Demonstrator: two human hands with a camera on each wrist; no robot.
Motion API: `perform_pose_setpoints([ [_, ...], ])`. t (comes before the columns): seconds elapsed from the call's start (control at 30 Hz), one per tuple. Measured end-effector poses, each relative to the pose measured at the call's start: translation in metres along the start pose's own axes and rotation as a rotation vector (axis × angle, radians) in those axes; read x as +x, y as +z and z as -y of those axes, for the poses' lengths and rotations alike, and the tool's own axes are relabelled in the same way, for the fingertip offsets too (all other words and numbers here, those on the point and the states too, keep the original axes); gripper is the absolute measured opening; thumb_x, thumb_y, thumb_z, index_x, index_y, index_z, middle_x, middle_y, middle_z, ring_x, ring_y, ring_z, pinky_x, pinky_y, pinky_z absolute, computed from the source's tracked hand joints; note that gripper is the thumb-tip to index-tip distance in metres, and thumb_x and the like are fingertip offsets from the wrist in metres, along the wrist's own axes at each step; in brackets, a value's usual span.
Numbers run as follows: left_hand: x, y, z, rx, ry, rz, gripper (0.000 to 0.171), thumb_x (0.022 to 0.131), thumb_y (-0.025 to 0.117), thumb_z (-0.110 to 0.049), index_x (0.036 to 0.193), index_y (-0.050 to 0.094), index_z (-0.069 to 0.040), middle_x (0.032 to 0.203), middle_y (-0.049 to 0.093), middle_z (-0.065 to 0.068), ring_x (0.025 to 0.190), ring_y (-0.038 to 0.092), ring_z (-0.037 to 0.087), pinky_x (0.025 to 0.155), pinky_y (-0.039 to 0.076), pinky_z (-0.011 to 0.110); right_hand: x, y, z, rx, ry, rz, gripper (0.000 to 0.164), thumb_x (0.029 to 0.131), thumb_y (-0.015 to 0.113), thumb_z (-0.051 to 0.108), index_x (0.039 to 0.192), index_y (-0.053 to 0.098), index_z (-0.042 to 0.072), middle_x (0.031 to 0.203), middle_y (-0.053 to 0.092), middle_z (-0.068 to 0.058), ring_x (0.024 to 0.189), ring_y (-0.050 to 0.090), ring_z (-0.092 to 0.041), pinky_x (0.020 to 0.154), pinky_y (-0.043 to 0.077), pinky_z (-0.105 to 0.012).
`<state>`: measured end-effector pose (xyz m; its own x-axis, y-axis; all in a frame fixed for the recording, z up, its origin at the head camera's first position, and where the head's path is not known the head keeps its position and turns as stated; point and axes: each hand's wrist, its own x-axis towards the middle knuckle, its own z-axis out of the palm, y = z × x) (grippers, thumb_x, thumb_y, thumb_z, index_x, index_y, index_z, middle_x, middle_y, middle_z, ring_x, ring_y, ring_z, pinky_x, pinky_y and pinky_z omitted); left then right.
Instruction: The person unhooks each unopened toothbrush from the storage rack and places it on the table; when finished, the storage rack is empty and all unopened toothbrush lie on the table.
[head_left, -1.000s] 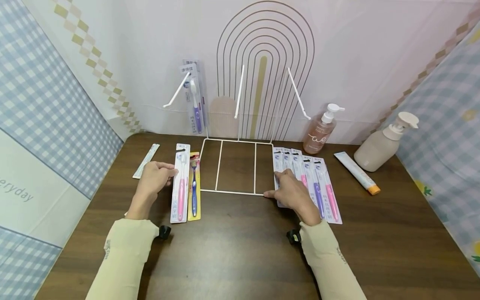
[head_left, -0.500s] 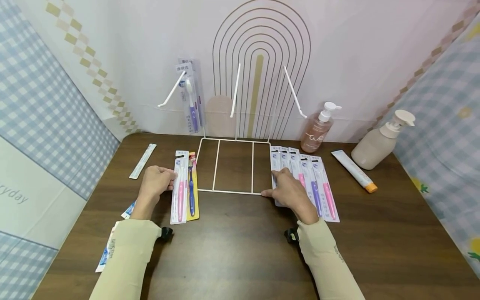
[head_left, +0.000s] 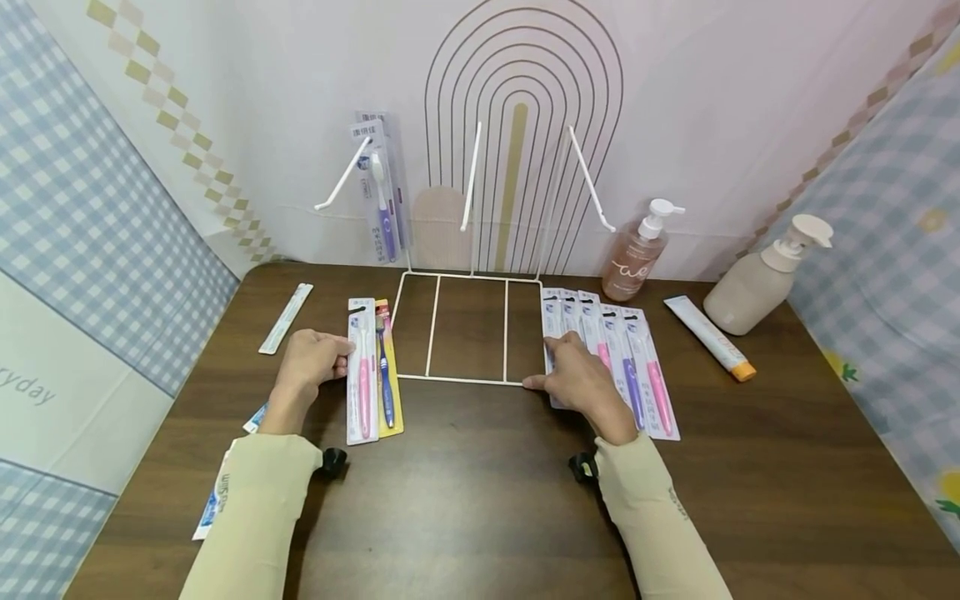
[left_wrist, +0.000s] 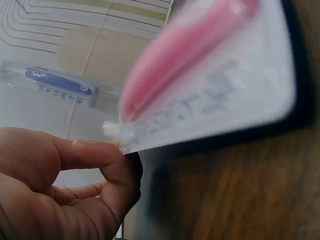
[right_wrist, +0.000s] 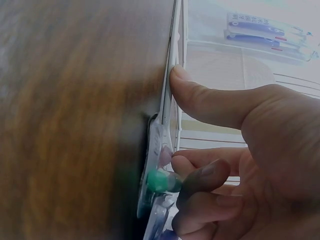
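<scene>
My left hand [head_left: 313, 358] pinches the left edge of a packaged pink toothbrush [head_left: 364, 392] between thumb and fingers. In the left wrist view that package [left_wrist: 210, 80] slants up from the fingertips. Just right of it lies a yellow-backed pack with a blue toothbrush [head_left: 386, 383], its left side partly covered. My right hand [head_left: 583, 377] lies over the left end of a row of several packaged toothbrushes [head_left: 632, 375]. Its thumb touches the front right corner of the white wire rack [head_left: 465, 380], while the bent fingers rest at the packs [right_wrist: 159, 181]; the hand hides part of them.
Three white hooks [head_left: 471, 179] rise from the rack; packaged purple toothbrushes [head_left: 382, 200] hang on the left one. At right stand a pink pump bottle [head_left: 633, 262] and a beige one [head_left: 753, 292], near a toothpaste tube [head_left: 708, 337]. A slim white packet [head_left: 287, 318] lies left.
The head view has shifted slightly, showing blue-and-white packs beside the left sleeve. The left hand has straightened the pink toothbrush pack beside the yellow one. The right hand keeps its place.
</scene>
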<state>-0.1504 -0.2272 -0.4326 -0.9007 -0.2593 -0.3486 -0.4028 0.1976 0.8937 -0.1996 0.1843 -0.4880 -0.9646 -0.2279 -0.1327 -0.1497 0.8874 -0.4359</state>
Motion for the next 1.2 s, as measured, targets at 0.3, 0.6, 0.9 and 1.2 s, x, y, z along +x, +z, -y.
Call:
perform_pose_setpoints([
  [0.3, -0.002, 0.0, 0.0, -0.062, -0.044, -0.002, 0.018, 0.106, 0.064, 0.0, 0.115, 0.073, 0.013, 0.061, 0.058, -0.008, 0.054, 0.055, 0.001, 0.056, 0.053, 0.017, -0.002, -0.003, 0.004, 0.01, 0.016, 0.009, 0.098, 0.092, 0.095, 0.053, 0.167, 0.057, 0.003, 0.144, 0.061, -0.021, 0.09, 0.065, -0.031, 0.083, 0.057, -0.051],
  [0.6, -0.002, 0.0, 0.001, -0.068, -0.052, -0.005, 0.015, 0.106, 0.065, 0.0, 0.112, 0.073, 0.011, 0.061, 0.056, -0.008, 0.053, 0.054, 0.001, 0.056, 0.053, 0.017, -0.002, -0.001, 0.002, -0.001, 0.003, -0.003, 0.098, 0.092, 0.094, 0.052, 0.167, 0.056, 0.002, 0.144, 0.061, -0.021, 0.09, 0.067, -0.031, 0.083, 0.058, -0.05],
  [0.9, -0.004, 0.004, -0.002, 0.055, 0.009, -0.059, 0.021, 0.103, 0.07, -0.003, 0.107, 0.077, 0.016, 0.063, 0.061, -0.007, 0.056, 0.059, 0.002, 0.056, 0.055, 0.017, -0.011, -0.016, 0.017, 0.006, 0.001, 0.016, 0.095, 0.094, 0.094, 0.048, 0.165, 0.056, -0.002, 0.145, 0.061, -0.026, 0.089, 0.066, -0.032, 0.082, 0.058, -0.052],
  [1.2, 0.073, -0.008, 0.06, 0.329, 0.08, -0.105, 0.024, 0.096, 0.079, -0.022, 0.094, 0.088, 0.0, 0.065, 0.077, 0.001, 0.06, 0.074, 0.014, 0.058, 0.059, 0.029, -0.008, -0.012, 0.014, -0.002, 0.025, 0.016, 0.096, 0.092, 0.094, 0.054, 0.165, 0.059, 0.002, 0.144, 0.062, -0.024, 0.09, 0.065, -0.033, 0.083, 0.058, -0.052],
])
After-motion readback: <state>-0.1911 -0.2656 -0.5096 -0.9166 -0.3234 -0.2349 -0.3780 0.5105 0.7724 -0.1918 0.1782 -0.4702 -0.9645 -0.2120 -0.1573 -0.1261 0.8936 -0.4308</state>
